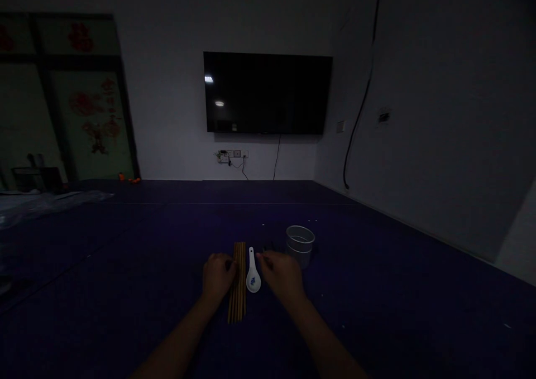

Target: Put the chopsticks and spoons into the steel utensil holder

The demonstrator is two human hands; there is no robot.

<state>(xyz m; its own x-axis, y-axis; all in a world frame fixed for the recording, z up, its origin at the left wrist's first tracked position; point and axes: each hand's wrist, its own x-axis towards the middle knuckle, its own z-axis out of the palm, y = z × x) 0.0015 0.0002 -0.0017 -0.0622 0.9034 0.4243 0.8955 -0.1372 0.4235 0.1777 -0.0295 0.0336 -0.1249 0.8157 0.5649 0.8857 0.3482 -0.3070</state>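
Observation:
Several wooden chopsticks (240, 289) lie side by side in a bundle on the dark blue floor covering. My left hand (218, 276) is at their left edge, fingers curled and fingertips against or very near the sticks. Just right of the bundle lies a white soup spoon (253, 282) with a blue motif in its bowl, handle pointing away from me. My right hand (281, 273) is bent in a loose pinch beside the spoon's handle; the dim light hides whether anything is in it. Small dark items (268, 246) show just beyond its fingers, too dim to name.
A grey metal cup (300, 245) stands upright behind my right hand. Clear plastic sheeting (54, 205) lies at the far left. A television (268, 93) hangs on the back wall. A black cable (357, 122) runs down the right wall. Small white scraps dot the floor.

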